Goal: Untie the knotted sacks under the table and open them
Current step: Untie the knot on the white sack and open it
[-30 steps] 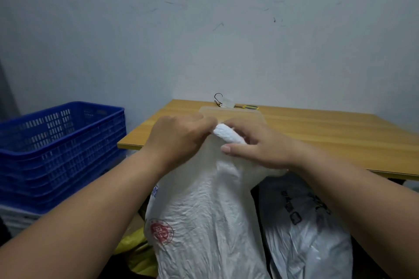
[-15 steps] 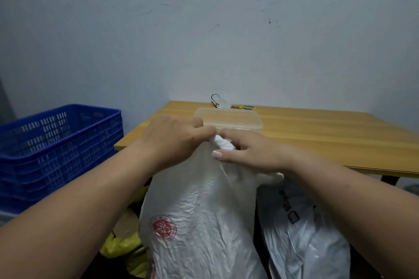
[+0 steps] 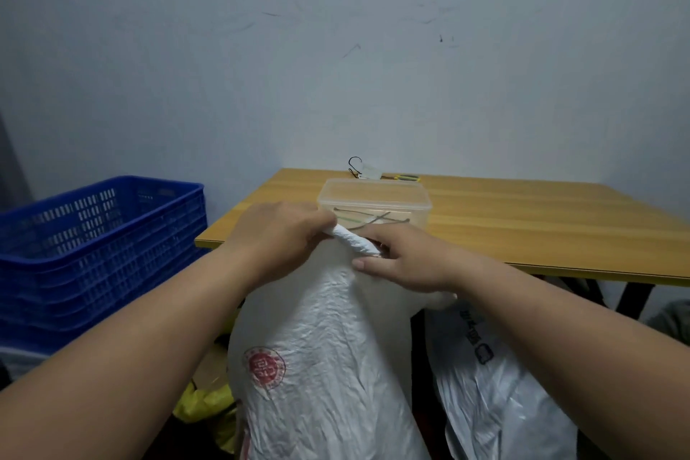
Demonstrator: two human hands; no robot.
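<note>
Two white woven sacks stand before the table (image 3: 522, 231). The nearer sack (image 3: 328, 366), bearing one red round stamp (image 3: 264, 366), rises in front of the table's near edge, and its twisted neck (image 3: 353, 241) is gathered at the top. The left hand (image 3: 276, 235) curls its fingers round the left end of this neck; the right hand (image 3: 403, 258) pinches the right end, thumb extended below. The second sack (image 3: 496, 396), printed in black, stands just beside the first on the right. One clear plastic box (image 3: 373, 202) sits on the tabletop beyond the hands. One blue crate (image 3: 100, 235) stands left of the table. Yellow plastic (image 3: 205, 403) lies at the nearer sack's lower left.
</note>
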